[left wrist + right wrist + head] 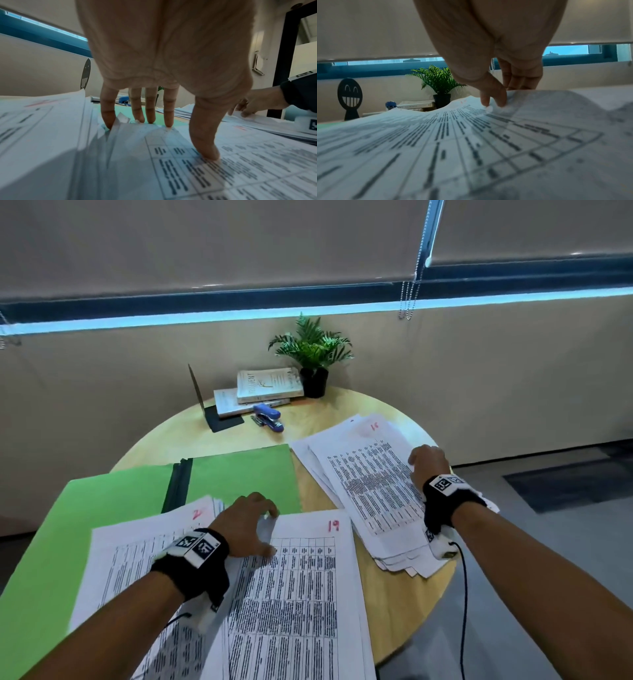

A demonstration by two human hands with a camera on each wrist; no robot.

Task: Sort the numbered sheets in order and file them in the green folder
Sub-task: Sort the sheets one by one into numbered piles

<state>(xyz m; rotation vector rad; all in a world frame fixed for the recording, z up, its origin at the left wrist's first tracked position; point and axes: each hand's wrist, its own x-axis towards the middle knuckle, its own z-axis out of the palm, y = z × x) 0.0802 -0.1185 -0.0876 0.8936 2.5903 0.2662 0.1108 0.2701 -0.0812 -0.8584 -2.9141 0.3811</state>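
Two piles of numbered sheets on the round surface (394,604) right now. Near pile, with the sheet marked 19 (301,594) on top, lies partly over the open green folder (113,501), and the left hand (248,525) sits on it, fingers spread and straight, fingertips (169,121) pressing the top edge, thumb down on the print. Far pile (370,491), topped by a sheet marked 16, is off to the right, just beside the folder. Right hand (428,463) has that top sheet's right edge pinched between thumb and fingers, so the paper humps up a bit. Books (267,386), a blue stapler (269,417) and a potted plant (313,350) sit at the back.
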